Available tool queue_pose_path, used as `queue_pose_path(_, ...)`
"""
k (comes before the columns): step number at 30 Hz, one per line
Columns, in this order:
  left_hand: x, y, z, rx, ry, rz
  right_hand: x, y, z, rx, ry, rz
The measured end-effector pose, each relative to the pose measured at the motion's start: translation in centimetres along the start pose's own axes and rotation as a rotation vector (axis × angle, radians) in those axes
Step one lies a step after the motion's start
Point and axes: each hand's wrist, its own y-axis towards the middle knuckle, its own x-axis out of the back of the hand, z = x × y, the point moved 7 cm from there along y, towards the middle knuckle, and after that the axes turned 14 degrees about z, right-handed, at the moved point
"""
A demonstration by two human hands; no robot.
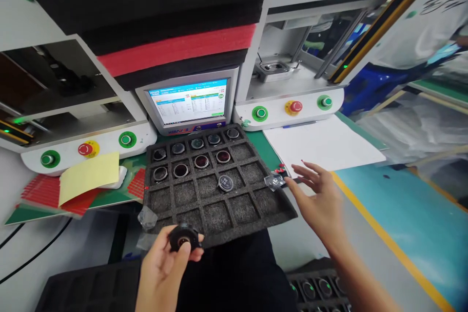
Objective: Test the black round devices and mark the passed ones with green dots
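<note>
My left hand (161, 265) is closed on a round black watch-like case (183, 238), its thumb across the face, just off the front edge of a black foam tray (215, 219). My right hand (321, 200) is open, fingers spread, beside the tray's right edge. Close to its thumb lies a crumpled clear film piece (274, 181); I cannot tell whether they touch. Several round dark cases fill the tray's two back rows, such as one dark red one (201, 161). Farther forward, a round disc with pale markings (225, 183) sits over the pocket walls.
Behind the tray stands a screen (190, 102) between two machines with green and red buttons (293, 107). White paper (321, 146) lies at right, a yellow sheet (89, 178) and red sticker sheets at left. Another tray (318, 287) of round cases is below. A person in white stands at far right.
</note>
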Motion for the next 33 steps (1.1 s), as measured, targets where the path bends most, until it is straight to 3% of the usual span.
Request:
queue_pose_path(2,-1.4,0.4,0.9,0.059,-0.141,0.098,-0.9,1.7,-2.4,-0.079,0.025,0.048)
queue_pose_path(5,-2.7,0.6,1.8,0.119,-0.162,0.197,-2.0,2.2,-2.7,-0.096,0.098,0.103)
queue_pose_path(8,-3.1,0.6,2.4,0.142,-0.146,0.237,-1.5,0.6,-0.1,-0.067,0.254,0.043)
queue_pose_path(10,-3.4,0.5,2.7,0.144,-0.247,0.234,-1.3,-1.1,2.0,-0.077,0.414,0.052)
queue_pose_path(15,-4.3,0.4,3.0,0.107,-0.407,0.172,-3.0,-5.0,6.3,-0.083,0.687,0.319)
queue_pose_path(21,-5.6,0.1,2.9,0.079,-0.172,0.399,-6.8,-8.1,8.2,-0.161,0.933,0.612)
queue_pose_path(26,-5.4,-0.3,2.8,0.005,-0.107,0.4,-7.8,-9.7,8.4,-0.418,0.895,0.568)
queue_pose_path(33,-5.9,-0.7,1.9,-0.015,-0.024,0.387,-7.5,-9.7,8.8,-0.449,0.814,0.556)
